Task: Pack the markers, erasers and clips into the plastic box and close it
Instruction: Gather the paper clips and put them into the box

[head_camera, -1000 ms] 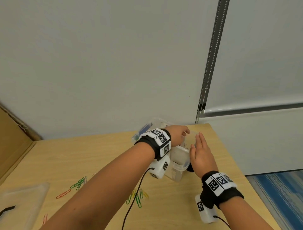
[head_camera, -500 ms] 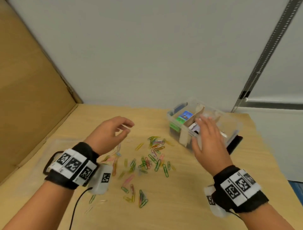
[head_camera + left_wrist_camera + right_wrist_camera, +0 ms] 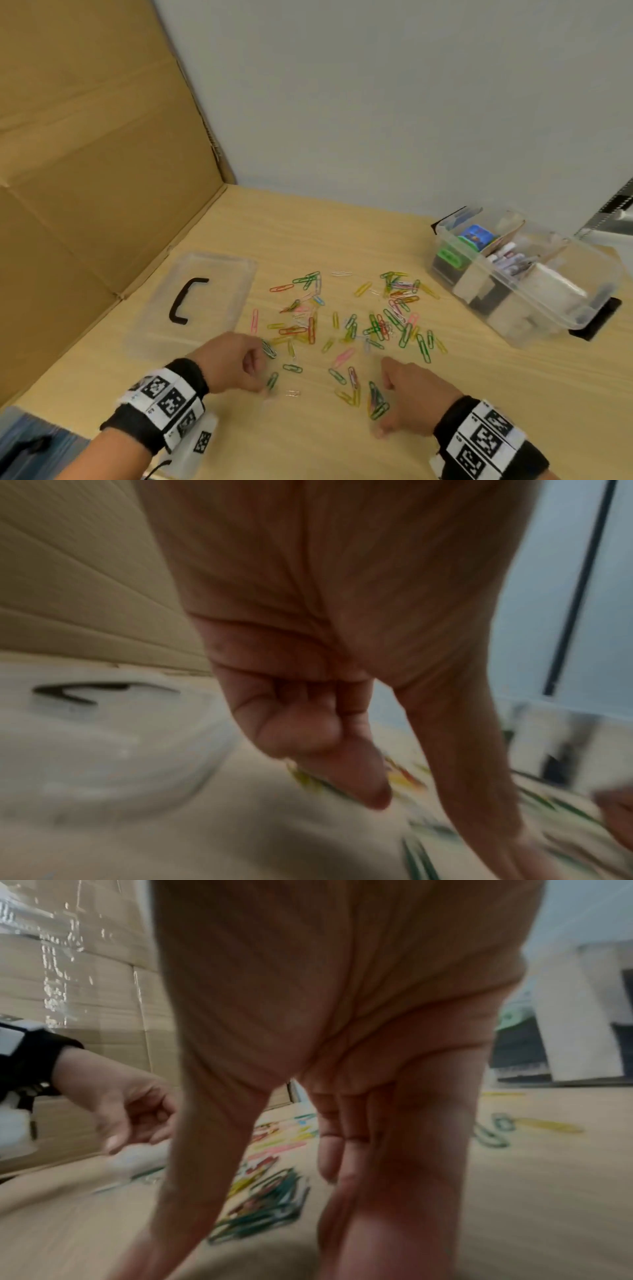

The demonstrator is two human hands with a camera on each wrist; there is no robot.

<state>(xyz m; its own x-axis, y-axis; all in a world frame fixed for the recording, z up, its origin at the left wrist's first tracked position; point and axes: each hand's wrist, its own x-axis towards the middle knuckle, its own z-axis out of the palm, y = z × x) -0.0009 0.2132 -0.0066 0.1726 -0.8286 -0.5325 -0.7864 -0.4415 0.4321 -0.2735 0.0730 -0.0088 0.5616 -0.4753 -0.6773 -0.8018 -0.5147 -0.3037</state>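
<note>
Several coloured paper clips (image 3: 346,322) lie scattered across the middle of the wooden table (image 3: 479,394). My left hand (image 3: 262,368) hovers at their near-left edge, fingers loosely curled, nothing plainly held. My right hand (image 3: 385,399) is low at the near-right edge. Its straight fingers and spread thumb touch the table around a small bunch of clips (image 3: 270,1204). The clear plastic box (image 3: 582,308) stands open at the far right, with markers (image 3: 507,260) and erasers (image 3: 476,236) between cardboard dividers. Both wrist views are blurred.
The clear lid (image 3: 219,274) with a black handle (image 3: 186,299) lies flat at the left of the clips. A cardboard panel (image 3: 85,171) stands along the table's left side and a grey wall (image 3: 376,102) runs behind. The box rests on a black slab (image 3: 596,322).
My left hand has left the box and come down to the clips on the left. My right hand has dropped from beside the box onto the near clips. The head view tilted down.
</note>
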